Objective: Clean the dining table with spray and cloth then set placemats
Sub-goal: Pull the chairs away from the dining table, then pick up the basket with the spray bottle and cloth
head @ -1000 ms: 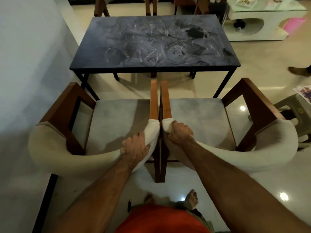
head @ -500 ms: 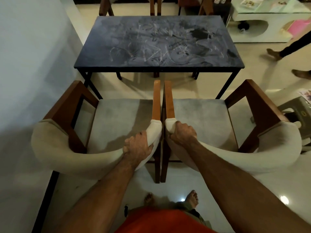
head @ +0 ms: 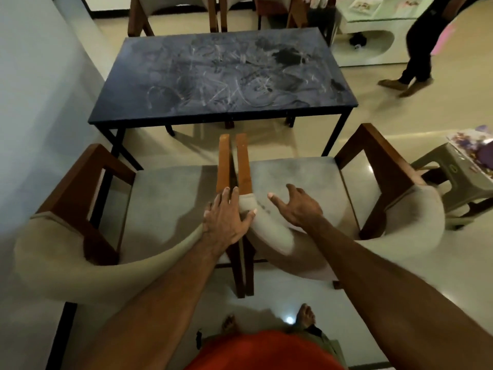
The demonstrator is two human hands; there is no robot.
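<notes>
Both hands have let go of the chair backs they gripped a moment ago: the left hand (head: 226, 220) now lies flat, fingers straight, across the padded ends where the left chair (head: 112, 209) meets the right chair (head: 306, 180), while the right hand (head: 298, 206) hovers spread and empty over the right seat. Beyond the chairs, well apart from both hands, stands the dark dining table (head: 221, 76), its top smeared with pale streaks. At far right a second person (head: 421, 44) walks past.
</notes>
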